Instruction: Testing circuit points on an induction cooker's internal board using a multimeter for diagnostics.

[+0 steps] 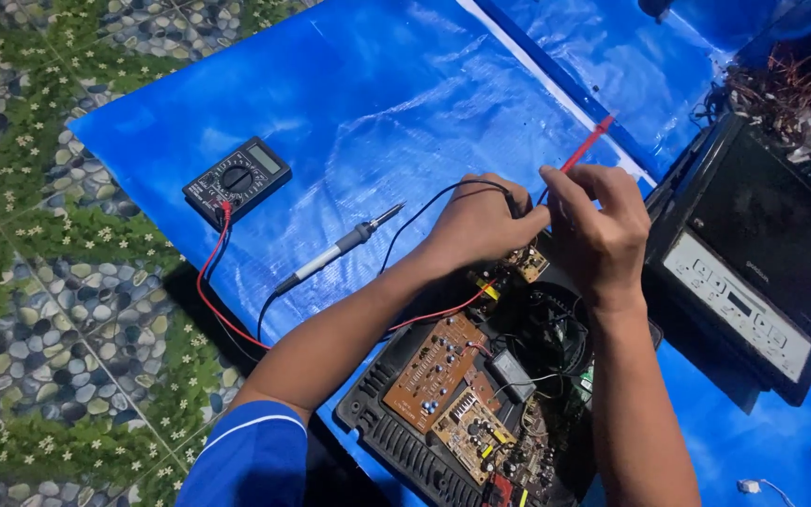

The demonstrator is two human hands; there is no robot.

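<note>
Beside hands: soldering iron (335,252); multimeter (237,178); tarp (377,103)

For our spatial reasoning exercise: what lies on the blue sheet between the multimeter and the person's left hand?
In the head view, a soldering iron lies between multimeter and left hand.

One head-worn camera looked steeply down from close above the person's own arms, facing toward twelve o'clock across the tarp (377,103). The hands sat near centre, the tiled floor (39,282) at nine o'clock.
</note>
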